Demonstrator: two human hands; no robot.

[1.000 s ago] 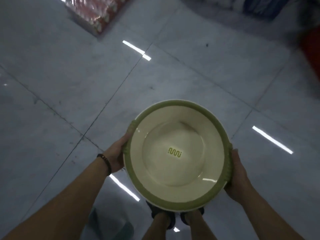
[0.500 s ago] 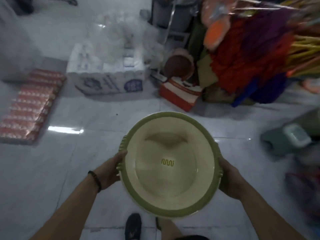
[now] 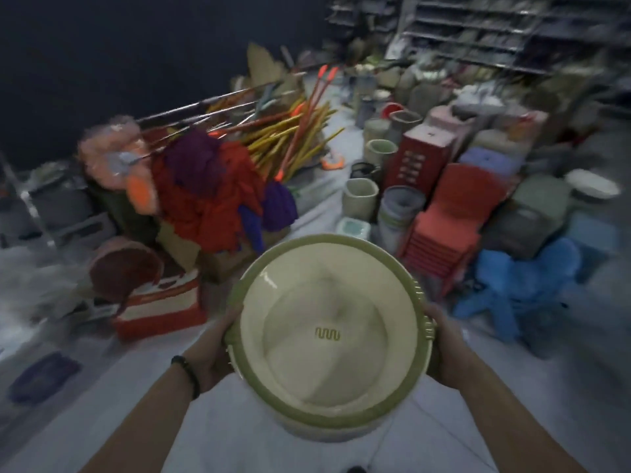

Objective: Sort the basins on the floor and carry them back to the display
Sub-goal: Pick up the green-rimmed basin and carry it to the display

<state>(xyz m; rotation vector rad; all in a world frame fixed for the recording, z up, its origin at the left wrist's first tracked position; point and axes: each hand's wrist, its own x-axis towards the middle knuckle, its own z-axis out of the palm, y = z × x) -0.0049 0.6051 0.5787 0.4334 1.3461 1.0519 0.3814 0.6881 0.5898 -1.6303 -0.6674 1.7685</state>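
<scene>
A round cream basin with a green rim and a small wavy gold mark in its bottom hangs in front of me above the floor. My left hand grips its left rim, and my right hand grips its right rim at the ribbed handle. More cream plastic shows under the basin, as of a stack, though I cannot tell for sure. A white basin lies on the goods at the far right.
Ahead left lies a heap of mops and brooms beside a red-and-white box. Ahead right stand bins, stacked red stools and blue stools. Shelving fills the back. A grey tiled aisle runs between.
My view has swung up and right from the bare floor to the mop heap and the stacked goods. Both hands keep the same hold on the basin.
</scene>
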